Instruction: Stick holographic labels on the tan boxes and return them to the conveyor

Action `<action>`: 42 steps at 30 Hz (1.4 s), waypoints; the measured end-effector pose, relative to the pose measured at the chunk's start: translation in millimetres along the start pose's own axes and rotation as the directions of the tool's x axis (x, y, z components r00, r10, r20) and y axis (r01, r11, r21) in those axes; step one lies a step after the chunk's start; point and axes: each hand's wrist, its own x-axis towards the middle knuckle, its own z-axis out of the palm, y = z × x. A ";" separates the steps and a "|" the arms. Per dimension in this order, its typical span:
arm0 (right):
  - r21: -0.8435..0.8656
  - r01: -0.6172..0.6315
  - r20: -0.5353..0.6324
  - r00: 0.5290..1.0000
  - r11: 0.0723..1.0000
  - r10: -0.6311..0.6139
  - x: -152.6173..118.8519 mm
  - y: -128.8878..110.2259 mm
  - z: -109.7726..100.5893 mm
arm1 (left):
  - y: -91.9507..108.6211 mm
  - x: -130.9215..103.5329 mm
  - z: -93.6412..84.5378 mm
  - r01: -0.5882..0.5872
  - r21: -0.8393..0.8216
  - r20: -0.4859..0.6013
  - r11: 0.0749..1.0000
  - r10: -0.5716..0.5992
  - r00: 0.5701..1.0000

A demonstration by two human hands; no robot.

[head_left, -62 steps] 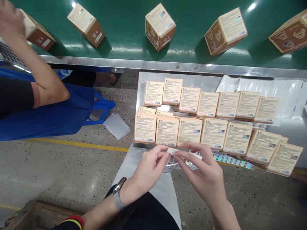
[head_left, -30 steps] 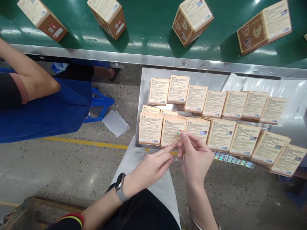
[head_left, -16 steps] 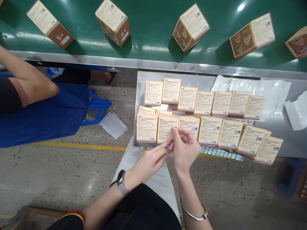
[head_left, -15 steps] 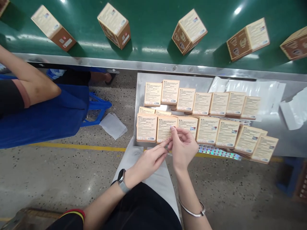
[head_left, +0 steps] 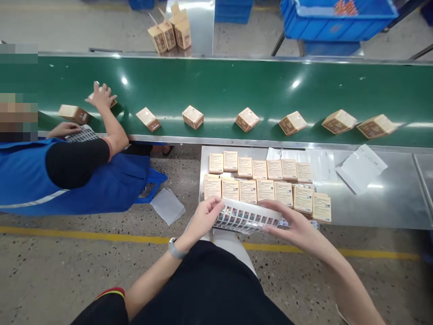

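Observation:
A sheet of small stickers [head_left: 245,215] is stretched between my hands, in front of the near row of boxes. Its left end is pinched in my left hand [head_left: 205,216], which wears a watch at the wrist. The right end lies between the thumb and fingers of my right hand [head_left: 294,225]. Cream and brown boxes [head_left: 248,191] stand in two rows on the metal side table [head_left: 352,210], printed text facing up. Part of another shiny sheet [head_left: 314,223] shows under the near row at the right.
Spaced boxes [head_left: 247,119] sit on the green conveyor [head_left: 216,76]. At the left a co-worker [head_left: 77,162] reaches over it, a hand on a box. White plastic bags [head_left: 361,168] lie on the table's right part. A blue crate [head_left: 338,22] stands beyond the conveyor.
My hands have moved apart and now hold a sticker sheet between them; before, they were together over the near boxes. The view has tilted up, showing the conveyor's far side.

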 end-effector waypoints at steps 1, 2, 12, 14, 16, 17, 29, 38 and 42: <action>0.021 0.020 0.016 1.000 1.000 -0.020 -7.8 -6.4 -3.7 | 7.8 -4.6 -5.4 0.006 -0.007 0.003 1.000 -0.006 1.000; 0.060 0.024 0.011 1.000 0.998 -0.025 -14.2 -12.5 -4.1 | 15.7 -9.9 -9.8 0.001 -0.003 0.001 1.000 -0.001 1.000; 0.306 -0.016 -0.020 1.000 0.952 0.023 -56.3 -57.2 29.7 | 87.4 -61.0 17.8 -0.658 0.692 0.384 0.296 0.621 0.683; 0.210 0.012 -0.023 1.000 0.978 -0.007 -64.7 -62.5 23.2 | 91.9 -61.1 20.6 -0.653 0.685 0.390 0.323 0.594 0.704; 0.099 0.078 -0.066 0.995 0.992 -0.072 -73.0 -64.1 15.9 | 94.5 -60.6 21.5 -0.645 0.679 0.403 0.350 0.557 0.726; 0.045 0.116 -0.097 0.989 0.992 -0.111 -77.1 -63.4 12.8 | 95.7 -60.9 22.7 -0.648 0.672 0.420 0.358 0.536 0.732; 0.023 0.168 -0.039 0.985 0.985 -0.167 -107.2 -35.1 -8.1 | 96.8 -80.9 78.4 -0.596 0.703 0.448 0.388 0.409 0.795; -0.431 0.425 -0.141 0.839 0.796 -0.525 -105.8 -33.4 0.7 | 89.3 -65.0 66.2 -0.682 0.699 0.585 0.213 0.378 0.717; -0.599 0.445 -0.105 0.781 0.666 -0.616 -86.9 -33.8 26.8 | 78.1 -52.3 43.2 -0.624 0.734 0.564 0.269 0.270 0.780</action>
